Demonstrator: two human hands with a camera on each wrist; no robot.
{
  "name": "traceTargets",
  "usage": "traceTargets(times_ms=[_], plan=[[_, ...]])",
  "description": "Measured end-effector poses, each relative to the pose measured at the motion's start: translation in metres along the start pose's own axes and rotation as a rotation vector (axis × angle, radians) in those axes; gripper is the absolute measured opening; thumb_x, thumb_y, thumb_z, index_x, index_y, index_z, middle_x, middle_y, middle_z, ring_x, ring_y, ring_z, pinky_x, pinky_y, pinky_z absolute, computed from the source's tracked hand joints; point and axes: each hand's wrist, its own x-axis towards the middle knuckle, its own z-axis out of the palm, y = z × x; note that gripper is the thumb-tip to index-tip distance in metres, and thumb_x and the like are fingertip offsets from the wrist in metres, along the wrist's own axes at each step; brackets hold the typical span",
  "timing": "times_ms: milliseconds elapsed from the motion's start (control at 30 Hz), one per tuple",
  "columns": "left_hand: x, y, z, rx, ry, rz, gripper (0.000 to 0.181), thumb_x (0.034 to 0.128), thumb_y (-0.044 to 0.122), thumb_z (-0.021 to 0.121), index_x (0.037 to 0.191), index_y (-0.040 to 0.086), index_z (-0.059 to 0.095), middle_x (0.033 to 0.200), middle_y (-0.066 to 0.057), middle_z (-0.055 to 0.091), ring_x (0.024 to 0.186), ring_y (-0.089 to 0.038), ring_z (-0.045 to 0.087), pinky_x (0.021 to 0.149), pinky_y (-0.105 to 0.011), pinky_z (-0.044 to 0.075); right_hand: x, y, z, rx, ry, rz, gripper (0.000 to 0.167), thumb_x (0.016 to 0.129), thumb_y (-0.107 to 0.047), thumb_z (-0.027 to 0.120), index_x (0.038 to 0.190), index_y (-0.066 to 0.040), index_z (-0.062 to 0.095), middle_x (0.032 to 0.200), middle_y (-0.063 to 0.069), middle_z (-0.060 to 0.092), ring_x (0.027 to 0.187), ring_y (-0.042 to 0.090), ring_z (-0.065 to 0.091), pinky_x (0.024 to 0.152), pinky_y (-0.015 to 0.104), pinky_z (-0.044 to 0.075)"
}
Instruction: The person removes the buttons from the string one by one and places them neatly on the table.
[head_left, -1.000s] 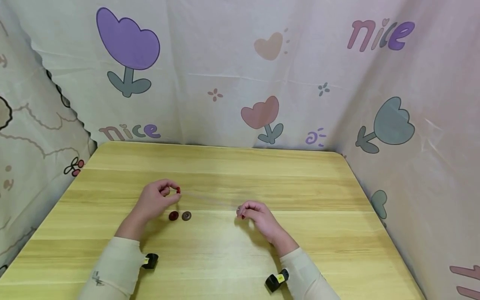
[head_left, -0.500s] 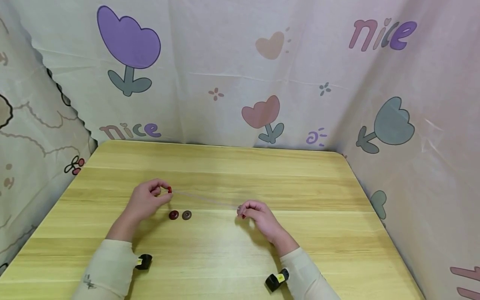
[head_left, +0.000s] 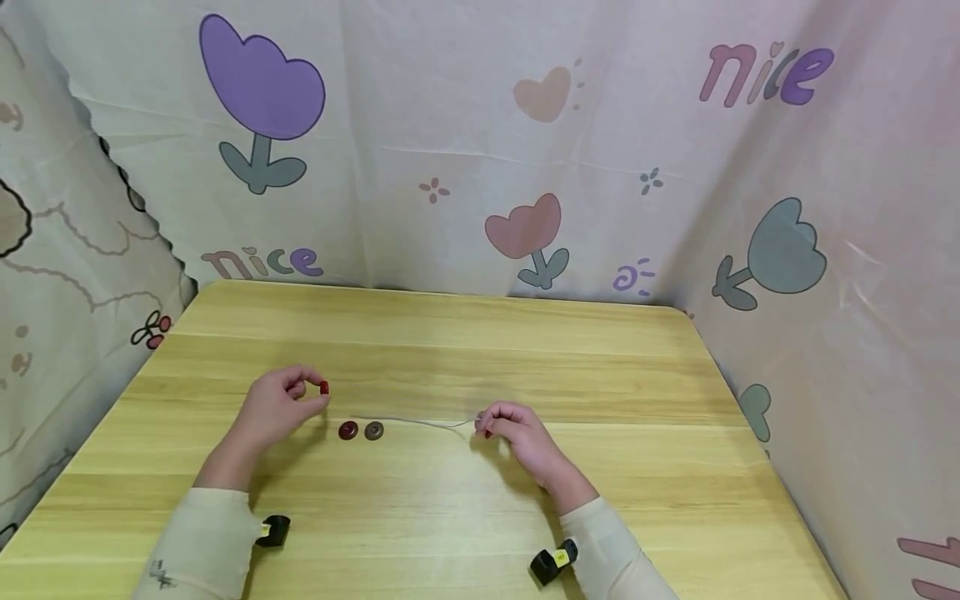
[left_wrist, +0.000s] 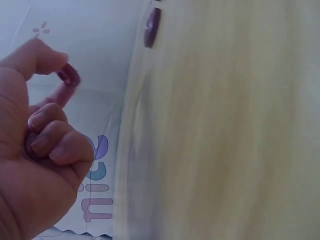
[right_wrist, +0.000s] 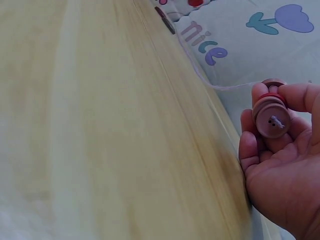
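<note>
My left hand (head_left: 277,404) pinches a red button (head_left: 324,387) on edge between thumb and index finger, just above the table. In the left wrist view the other fingers are curled into the palm. A thin pale string (head_left: 412,420) runs left from my right hand (head_left: 522,435), its far end apart from the left hand. In the right wrist view the right fingers hold a small stack of threaded buttons (right_wrist: 271,120), brown with a red one among them; a knot shows on the front button. On the table lie a dark red button (head_left: 348,431) and a brown button (head_left: 373,431).
The wooden table (head_left: 450,525) ends at a patterned curtain (head_left: 420,100) behind and at both sides. Black wrist cameras (head_left: 274,531) sit at both sleeves, low over the tabletop.
My left hand has drawn leftward with the red button. The string, stretched between both hands half a second ago, now hangs slack, free of the left hand. The right hand stays put.
</note>
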Motion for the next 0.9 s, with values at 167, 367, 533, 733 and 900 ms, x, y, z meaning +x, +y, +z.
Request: traceTargets(times_ms=[167, 367, 533, 733, 900], plan=[[-0.004, -0.007, 0.0, 0.092, -0.047, 0.013, 0.024, 0.0824, 0.014, 0.076, 0.103, 0.005, 0.067, 0.064, 0.0, 0.036, 0.054, -0.015, 0.034, 0.049, -0.029, 0.032, 0.0, 0.0, 0.002, 0.006, 0.002, -0.002, 0.02, 0.098, -0.007, 0.051, 0.095, 0.01, 0.062, 0.096, 0.016, 0.065, 0.105, 0.034, 0.059, 0.09, 0.039, 0.048], [-0.008, -0.009, -0.001, 0.121, -0.088, 0.015, 0.023, 0.0786, 0.012, 0.078, 0.099, 0.005, 0.071, 0.066, -0.001, 0.042, 0.058, -0.017, 0.04, 0.05, -0.029, 0.035, -0.001, 0.0, 0.001, 0.006, 0.008, -0.001, 0.02, 0.099, -0.006, 0.051, 0.095, 0.01, 0.063, 0.096, 0.016, 0.065, 0.105, 0.03, 0.06, 0.09, 0.039, 0.048], [-0.011, -0.007, -0.001, 0.146, -0.136, 0.007, 0.023, 0.0775, 0.013, 0.08, 0.097, 0.006, 0.072, 0.077, -0.003, 0.053, 0.069, -0.02, 0.045, 0.057, -0.033, 0.039, -0.001, -0.001, 0.001, 0.001, 0.003, -0.004, 0.019, 0.098, -0.005, 0.051, 0.095, 0.01, 0.063, 0.095, 0.015, 0.065, 0.108, 0.031, 0.059, 0.091, 0.039, 0.048], [-0.013, -0.006, -0.002, 0.161, -0.165, 0.02, 0.02, 0.0764, 0.014, 0.082, 0.093, 0.009, 0.072, 0.079, -0.003, 0.055, 0.072, -0.02, 0.046, 0.061, -0.036, 0.038, 0.0, 0.001, 0.001, 0.001, 0.005, 0.001, 0.018, 0.096, -0.004, 0.051, 0.094, 0.01, 0.062, 0.093, 0.012, 0.065, 0.107, 0.031, 0.059, 0.091, 0.039, 0.047], [-0.012, -0.011, -0.001, 0.164, -0.185, 0.031, 0.019, 0.0751, 0.012, 0.082, 0.092, 0.01, 0.073, 0.076, -0.002, 0.054, 0.069, -0.02, 0.046, 0.059, -0.034, 0.039, 0.0, 0.001, 0.001, 0.005, 0.008, -0.005, 0.018, 0.096, -0.004, 0.052, 0.094, 0.01, 0.061, 0.092, 0.012, 0.065, 0.106, 0.031, 0.059, 0.09, 0.038, 0.048]])
